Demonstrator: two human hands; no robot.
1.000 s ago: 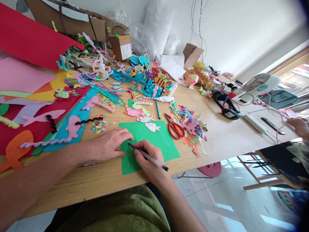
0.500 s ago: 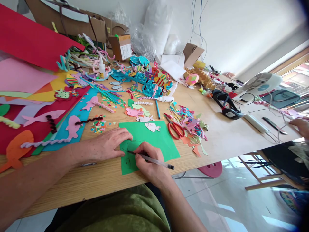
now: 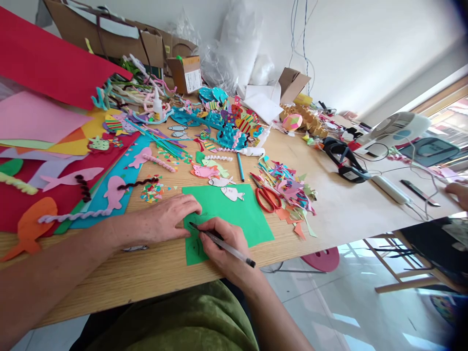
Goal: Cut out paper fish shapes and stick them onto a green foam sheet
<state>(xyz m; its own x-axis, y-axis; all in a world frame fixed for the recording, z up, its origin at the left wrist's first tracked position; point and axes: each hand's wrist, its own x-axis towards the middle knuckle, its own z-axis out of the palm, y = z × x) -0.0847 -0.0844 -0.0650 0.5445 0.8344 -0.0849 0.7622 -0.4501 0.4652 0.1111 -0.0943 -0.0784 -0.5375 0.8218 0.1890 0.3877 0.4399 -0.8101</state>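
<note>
A sheet of green paper (image 3: 252,229) lies flat at the table's front edge, with thin dark fish-like lines drawn on its left part. My right hand (image 3: 224,246) grips a pen (image 3: 234,251) with a clear barrel and black end, its tip touching the paper. Across the sheet's left edge rests my left hand (image 3: 175,217), fingers bent but apart, pressing on the paper and holding nothing. Two white paper fish (image 3: 232,194) lie at or over the sheet's far edge. Red-handled scissors (image 3: 268,197) sit just right of the sheet.
Paper scraps (image 3: 288,187) are heaped beyond the scissors. Coloured sheets and paper fish with pipe cleaners cover the left, including an orange fish (image 3: 34,222). A blue marker (image 3: 240,167) and glue bottle (image 3: 253,151) lie behind. At far right, another person's hand (image 3: 458,192) is near a fan (image 3: 398,129).
The pen tip has moved slightly left and up on the green paper, and my right hand has shifted with it. My left hand stays in place while the view shifts a little.
</note>
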